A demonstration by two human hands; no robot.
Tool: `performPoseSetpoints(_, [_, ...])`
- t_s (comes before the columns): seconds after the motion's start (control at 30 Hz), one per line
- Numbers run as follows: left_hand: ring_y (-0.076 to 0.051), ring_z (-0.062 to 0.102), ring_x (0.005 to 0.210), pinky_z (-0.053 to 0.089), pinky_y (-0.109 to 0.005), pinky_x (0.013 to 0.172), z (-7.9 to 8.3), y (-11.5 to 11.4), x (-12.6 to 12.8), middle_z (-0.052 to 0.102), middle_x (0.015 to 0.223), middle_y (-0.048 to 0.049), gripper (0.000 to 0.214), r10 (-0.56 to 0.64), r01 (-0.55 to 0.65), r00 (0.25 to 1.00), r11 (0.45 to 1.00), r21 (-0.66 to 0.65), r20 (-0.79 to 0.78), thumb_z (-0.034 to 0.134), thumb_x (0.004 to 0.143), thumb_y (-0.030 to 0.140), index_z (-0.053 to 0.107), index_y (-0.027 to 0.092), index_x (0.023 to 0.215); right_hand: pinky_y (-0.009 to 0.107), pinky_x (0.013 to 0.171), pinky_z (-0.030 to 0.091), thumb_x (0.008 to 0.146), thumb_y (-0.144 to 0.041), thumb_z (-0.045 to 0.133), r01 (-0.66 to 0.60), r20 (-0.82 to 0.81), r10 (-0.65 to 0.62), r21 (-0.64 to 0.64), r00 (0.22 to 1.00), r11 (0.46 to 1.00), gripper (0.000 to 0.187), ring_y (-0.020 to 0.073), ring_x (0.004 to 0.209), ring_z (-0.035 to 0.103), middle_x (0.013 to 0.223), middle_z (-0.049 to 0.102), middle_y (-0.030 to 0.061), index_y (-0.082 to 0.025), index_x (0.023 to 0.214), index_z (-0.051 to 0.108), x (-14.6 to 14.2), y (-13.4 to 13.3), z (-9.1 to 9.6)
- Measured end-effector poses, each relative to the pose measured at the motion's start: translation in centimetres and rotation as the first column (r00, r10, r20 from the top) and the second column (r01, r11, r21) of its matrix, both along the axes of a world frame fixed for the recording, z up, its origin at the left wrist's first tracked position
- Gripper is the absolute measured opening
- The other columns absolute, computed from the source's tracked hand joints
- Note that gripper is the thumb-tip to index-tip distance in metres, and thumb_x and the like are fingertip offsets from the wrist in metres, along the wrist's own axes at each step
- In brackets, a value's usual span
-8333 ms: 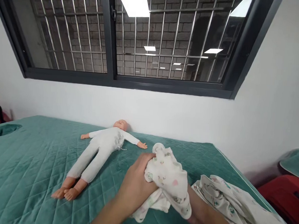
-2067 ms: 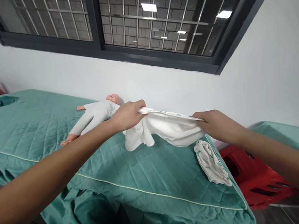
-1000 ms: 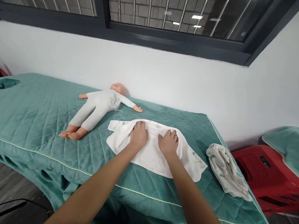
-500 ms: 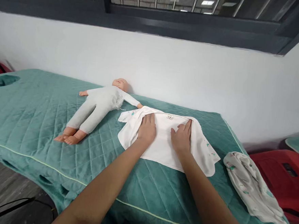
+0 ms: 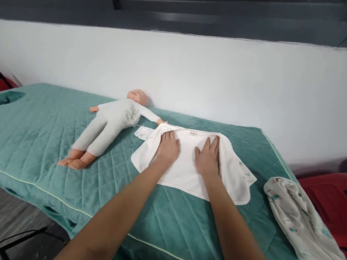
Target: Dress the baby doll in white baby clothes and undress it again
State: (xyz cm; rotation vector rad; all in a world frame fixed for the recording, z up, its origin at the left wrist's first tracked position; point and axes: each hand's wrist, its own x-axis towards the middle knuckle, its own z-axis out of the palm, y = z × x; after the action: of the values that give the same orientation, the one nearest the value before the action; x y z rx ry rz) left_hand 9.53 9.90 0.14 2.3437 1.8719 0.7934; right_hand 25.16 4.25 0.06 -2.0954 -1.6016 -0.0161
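Observation:
A small white baby shirt (image 5: 186, 162) lies spread open on the bed, its inner side up, with a little label at the neck and patterned sleeves at both sides. My left hand (image 5: 168, 147) rests flat on the left part of the shirt, fingertips beneath the folded edge. On the right part lies my right hand (image 5: 207, 158), fingers outstretched, some tips partly hidden by the other front panel. Left of the shirt a baby doll (image 5: 111, 119) in white lies on its back, one hand touching or very close to the shirt's upper left corner.
A green quilted cover (image 5: 42, 136) spreads over the bed against a white wall (image 5: 195, 76). Bunched patterned cloth (image 5: 303, 222) lies at the right edge, beside a red object (image 5: 328, 204). A dark window frame (image 5: 199, 19) runs above. A black stand (image 5: 20, 240) is on the floor at lower left.
The camera view has tilted and shifted slightly. My right hand's fingers are spread a bit more, and the left front panel lies flatter and further out.

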Motion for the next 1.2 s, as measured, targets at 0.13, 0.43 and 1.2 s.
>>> performPoseSetpoints(0.13, [-0.037, 0.044, 0.141, 0.033, -0.047, 0.119, 0.2, 0.9, 0.3, 0.048, 0.147, -0.0297, 0.056, 0.061, -0.065, 0.998, 0.988, -0.139, -0.033, 0.038, 0.1, 0.033, 0.04, -0.002, 0.144, 0.047, 0.125, 0.018, 0.1, -0.038, 0.033, 0.0, -0.042, -0.005, -0.117, 0.999, 0.993, 0.07, 0.0351, 0.156, 0.012, 0.169, 0.001, 0.0225, 0.002, 0.157, 0.025, -0.1, 0.1, 0.2])
performPoseSetpoints(0.43, [-0.034, 0.043, 0.142, 0.03, -0.047, 0.12, 0.6, 0.9, 0.2, 0.046, 0.15, -0.0271, 0.053, 0.073, -0.071, 0.997, 0.993, -0.098, 0.011, 0.037, 0.1, 0.031, 0.039, 0.002, 0.145, 0.044, 0.126, 0.015, 0.1, -0.037, 0.036, -0.012, 0.004, 0.012, -0.136, 1.0, 0.991, 0.071, 0.0339, 0.156, 0.01, 0.169, 0.0, 0.0216, 0.001, 0.158, 0.022, 0.3, 0.7, 0.9])
performPoseSetpoints(1.2, [-0.033, 0.046, 0.141, 0.036, -0.046, 0.117, 0.6, 2.3, 0.8, 0.05, 0.146, -0.03, 0.052, 0.05, -0.054, 0.998, 0.981, -0.186, -0.025, 0.035, 0.1, 0.03, 0.047, -0.002, 0.14, 0.044, 0.123, 0.02, 0.103, -0.042, 0.024, -0.019, 0.037, 0.028, -0.22, 0.999, 0.975, 0.067, 0.0336, 0.154, 0.024, 0.165, 0.021, 0.0273, 0.0, 0.156, 0.029, 0.9, 1.9, 0.1])
